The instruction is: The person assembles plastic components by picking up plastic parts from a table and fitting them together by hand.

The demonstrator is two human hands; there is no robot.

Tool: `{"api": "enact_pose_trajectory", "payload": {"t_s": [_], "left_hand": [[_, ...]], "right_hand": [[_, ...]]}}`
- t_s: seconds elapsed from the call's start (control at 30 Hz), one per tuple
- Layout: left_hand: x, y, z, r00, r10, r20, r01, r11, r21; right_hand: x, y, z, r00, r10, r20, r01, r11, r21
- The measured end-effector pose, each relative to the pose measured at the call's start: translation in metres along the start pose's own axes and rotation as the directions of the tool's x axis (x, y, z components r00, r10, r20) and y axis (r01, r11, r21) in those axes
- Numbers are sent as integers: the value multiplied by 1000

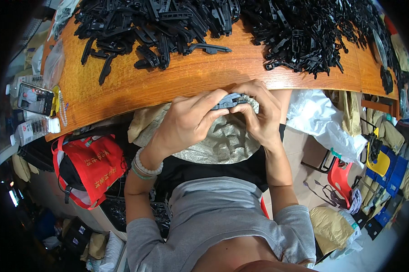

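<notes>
Between both hands, just off the table's near edge, I hold a dark grey plastic part (225,102) with a round boss on its side. My left hand (186,115) is closed on its left end, thumb below and fingers above. At the other end, my right hand (262,111) pinches it between thumb and forefinger. Its exact kind cannot be made out, and fingertips hide both ends. On the wooden table (122,84) beyond lies a heap of long black plastic pieces (163,27). A second heap of smaller black plastic parts (299,41) lies to the right.
A woven sack (222,143) covers my lap below the hands. At the left stand a propped phone (35,99) and clear plastic bottles (32,130), above a red bag (93,167). White plastic sheeting (320,115) and a red stool (340,181) are at the right.
</notes>
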State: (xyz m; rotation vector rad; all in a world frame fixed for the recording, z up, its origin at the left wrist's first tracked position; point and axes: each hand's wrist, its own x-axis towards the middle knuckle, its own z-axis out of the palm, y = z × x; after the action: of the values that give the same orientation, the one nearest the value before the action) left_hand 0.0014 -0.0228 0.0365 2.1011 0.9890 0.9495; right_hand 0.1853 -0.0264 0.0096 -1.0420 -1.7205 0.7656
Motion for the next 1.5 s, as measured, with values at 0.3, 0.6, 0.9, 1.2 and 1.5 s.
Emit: {"api": "enact_pose_trajectory", "payload": {"t_s": [0.3, 0.6, 0.9, 1.2, 1.5], "left_hand": [[-1, -6, 3, 993, -118, 31, 119, 991, -66], [28, -44, 7, 960, -82, -268, 115, 987, 108], [39, -40, 13, 984, -113, -135, 172, 774, 609], [18, -30, 9, 865, 214, -454, 40, 872, 488], [15, -20, -5, 799, -557, 229, 553, 528, -645]], "right_hand": [[-6, 6, -1, 995, 97, 36, -99, 994, 43], [-6, 15, -27, 998, -17, -66, 1, 970, -243], [12, 40, -29, 969, -161, -190, -34, 669, -742], [10, 32, 12, 951, -213, -222, 131, 933, -336], [10, -3, -7, 977, 47, 206, -76, 988, 137]]}}
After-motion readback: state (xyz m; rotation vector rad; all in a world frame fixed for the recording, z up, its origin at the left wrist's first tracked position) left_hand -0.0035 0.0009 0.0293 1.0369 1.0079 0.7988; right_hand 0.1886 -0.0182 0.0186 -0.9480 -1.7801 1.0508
